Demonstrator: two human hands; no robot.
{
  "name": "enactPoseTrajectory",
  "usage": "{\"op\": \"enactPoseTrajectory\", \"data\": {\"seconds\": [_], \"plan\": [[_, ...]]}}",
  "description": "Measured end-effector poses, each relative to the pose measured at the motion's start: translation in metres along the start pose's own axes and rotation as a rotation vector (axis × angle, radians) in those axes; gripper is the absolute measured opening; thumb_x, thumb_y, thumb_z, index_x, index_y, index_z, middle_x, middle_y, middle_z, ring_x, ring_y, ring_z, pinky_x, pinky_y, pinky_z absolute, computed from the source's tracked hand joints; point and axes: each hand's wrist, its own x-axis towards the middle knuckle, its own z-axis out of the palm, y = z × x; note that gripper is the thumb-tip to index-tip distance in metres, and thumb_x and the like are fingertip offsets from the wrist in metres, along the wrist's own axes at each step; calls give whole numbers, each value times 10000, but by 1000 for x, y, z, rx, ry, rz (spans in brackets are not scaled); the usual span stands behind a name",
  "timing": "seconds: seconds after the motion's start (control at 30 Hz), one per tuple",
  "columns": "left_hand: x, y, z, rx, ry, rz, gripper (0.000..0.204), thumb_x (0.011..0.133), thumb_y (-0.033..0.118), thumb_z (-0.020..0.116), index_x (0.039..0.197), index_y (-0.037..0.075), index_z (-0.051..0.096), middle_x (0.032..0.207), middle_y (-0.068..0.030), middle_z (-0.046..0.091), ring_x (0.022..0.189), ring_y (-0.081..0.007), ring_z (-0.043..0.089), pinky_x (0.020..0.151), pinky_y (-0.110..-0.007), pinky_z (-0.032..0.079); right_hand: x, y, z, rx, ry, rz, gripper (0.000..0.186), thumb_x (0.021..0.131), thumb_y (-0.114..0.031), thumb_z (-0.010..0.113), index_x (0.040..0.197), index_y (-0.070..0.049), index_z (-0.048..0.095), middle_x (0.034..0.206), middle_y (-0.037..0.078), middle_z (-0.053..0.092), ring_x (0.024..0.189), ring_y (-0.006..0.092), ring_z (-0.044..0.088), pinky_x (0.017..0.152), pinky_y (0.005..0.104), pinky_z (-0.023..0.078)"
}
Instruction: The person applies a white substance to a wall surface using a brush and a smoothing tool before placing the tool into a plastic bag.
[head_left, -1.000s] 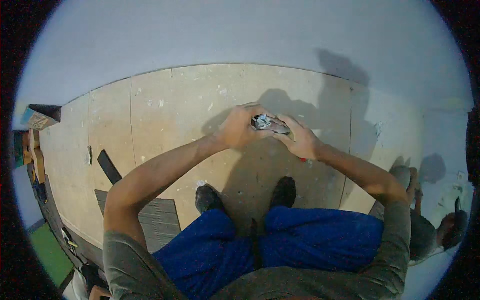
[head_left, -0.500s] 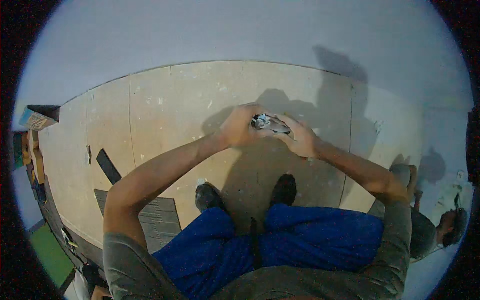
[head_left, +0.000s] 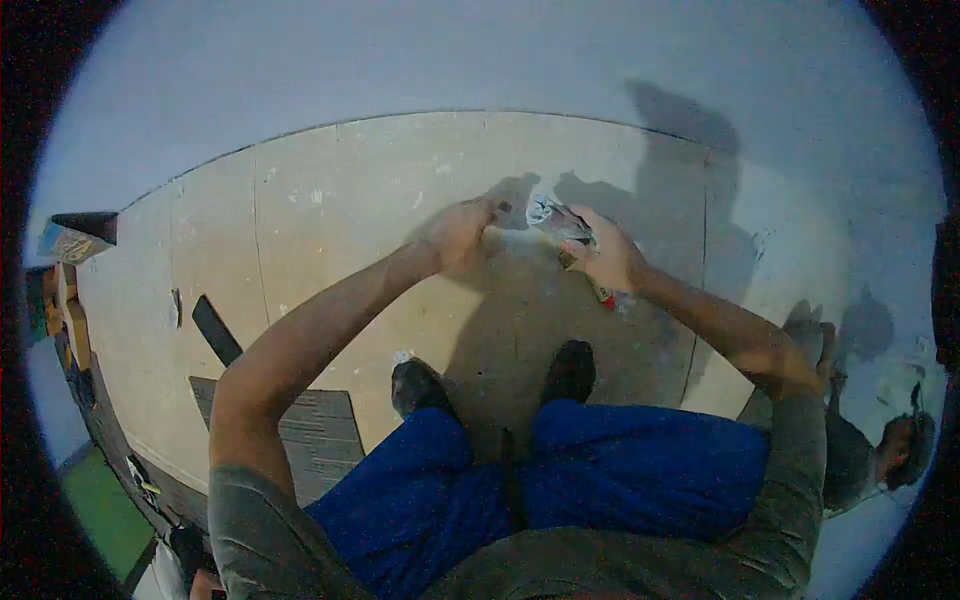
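Note:
My right hand (head_left: 610,250) is closed on a small greyish object (head_left: 548,215) with crumpled white material at its upper end. A red-and-yellow piece (head_left: 604,296) shows just below that hand; I cannot tell whether it is held. My left hand (head_left: 465,230), to the left of the object and apart from it, is smeared by motion, so its fingers are unclear, as is a pale streak between the two hands. Both are above pale, white-spotted boards (head_left: 330,200) in front of my feet.
A dark strip (head_left: 217,330) and a grey corrugated sheet (head_left: 320,430) lie at the left, with a box (head_left: 75,240) and clutter beyond. A pale wall (head_left: 450,55) rises ahead. Another person (head_left: 850,450) is low at the right edge, near my right elbow.
My hands, earlier together around the object, have drawn apart. My right hand has moved slightly upward with the object; my left has come off it.

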Motion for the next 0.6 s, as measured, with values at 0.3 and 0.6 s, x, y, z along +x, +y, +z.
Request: {"op": "enactPoseTrajectory", "data": {"seconds": [0.3, 0.6], "plan": [[-5, 22, 22, -521, -88, -216, 643, 785, 445, 809, 1221, 24, 593, 1093, -111, 678, 987, -192, 647, 872, -358, 520, -4, 7, 23, -159, 105, -46, 523, 894, -281, 685, 1306, -13, 507, 1196, 220, 619, 1082, 381, 607, 906, 419, 486], [0, 43, 37, -1063, 152, -302, 454, 855, 217, 768, 1215, -8, 607, 1078, -80, 685, 933, -157, 646, 752, -287, 545, -6, -8, 46, -129, 255, -202, 559, 869, -332, 698, 1294, -19, 514, 1131, 224, 629, 1034, 396, 613, 903, 476, 470]]}}
